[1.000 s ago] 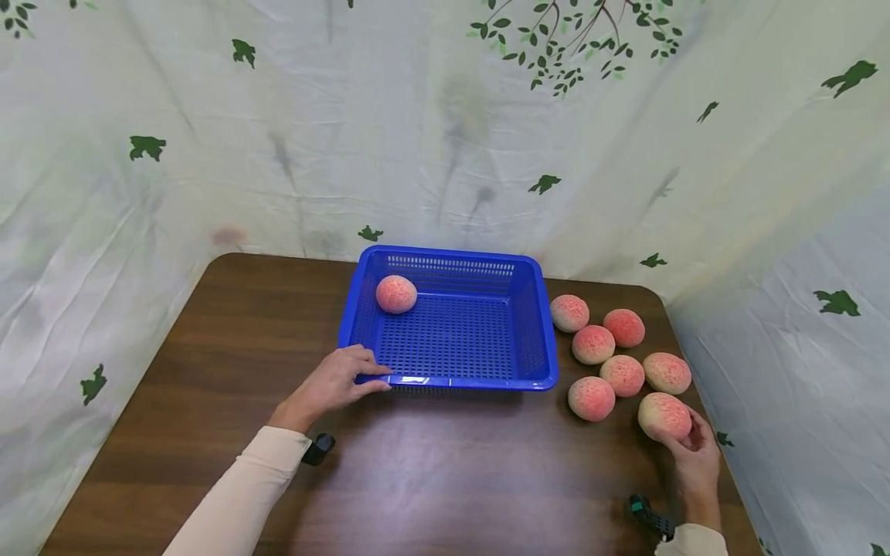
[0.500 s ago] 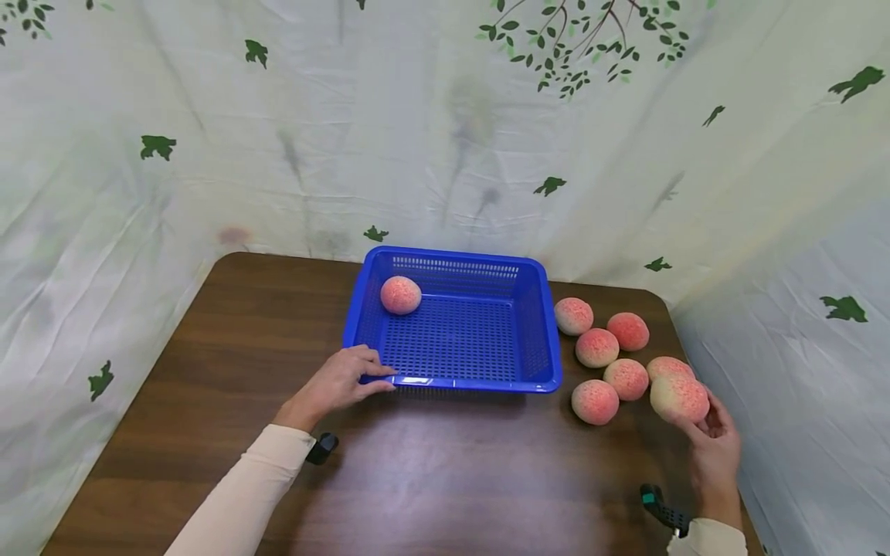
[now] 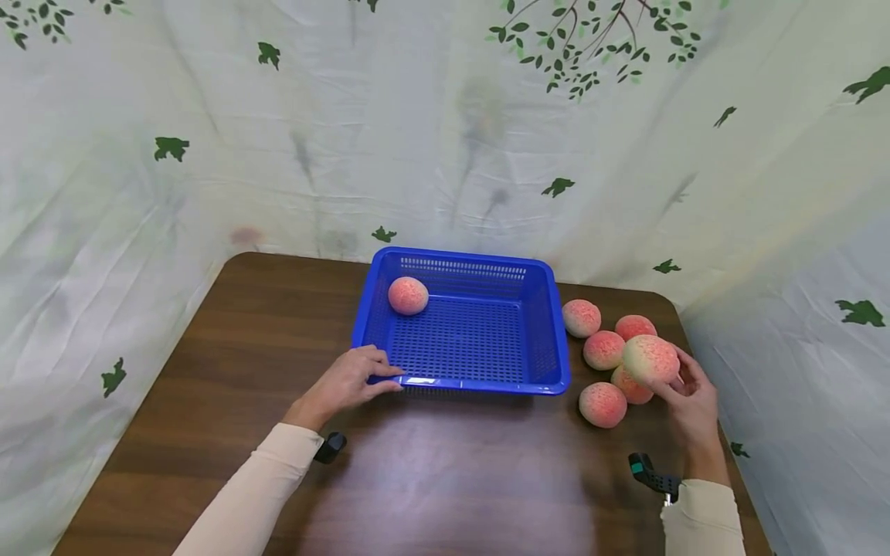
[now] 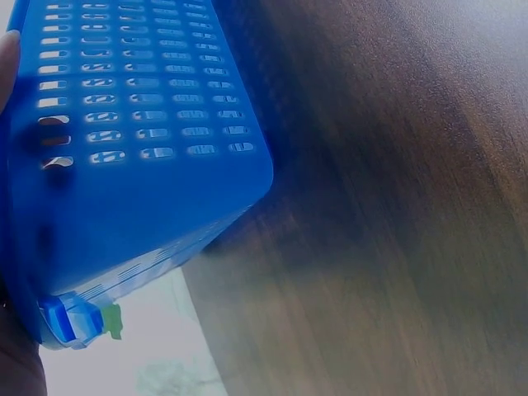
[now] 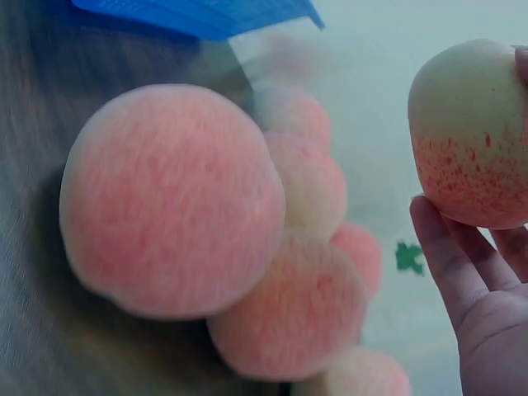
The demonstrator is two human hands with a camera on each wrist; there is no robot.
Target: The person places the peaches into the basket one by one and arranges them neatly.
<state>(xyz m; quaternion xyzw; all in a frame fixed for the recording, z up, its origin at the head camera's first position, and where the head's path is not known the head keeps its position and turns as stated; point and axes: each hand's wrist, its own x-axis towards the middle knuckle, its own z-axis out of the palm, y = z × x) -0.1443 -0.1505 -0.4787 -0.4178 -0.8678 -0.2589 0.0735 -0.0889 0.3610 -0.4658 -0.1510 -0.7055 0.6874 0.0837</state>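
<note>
In the head view my left hand (image 3: 350, 384) pinches the near-left rim of a blue perforated plastic basket (image 3: 480, 384). One pink peach (image 3: 408, 296) lies inside, toward the basket's back-left corner. The left wrist view shows the basket's slotted wall (image 4: 148, 198) close up. My right hand (image 3: 695, 398) holds a pale-and-red peach (image 3: 650, 357) above the other peaches, fingertips and thumb around its near right side. From the right wrist, the held peach (image 5: 470, 136) appears raised against the backdrop.
Several loose peaches (image 3: 602, 405) cluster on the brown table (image 3: 473, 479), right of the basket; the held peach and right hand cover part of the group. A white leaf-printed cloth (image 3: 417, 139) hangs behind the table and along its sides.
My right hand has lifted a peach from the near right of the cluster, carrying it up and then left over the others. The left hand keeps its grip on the basket rim.
</note>
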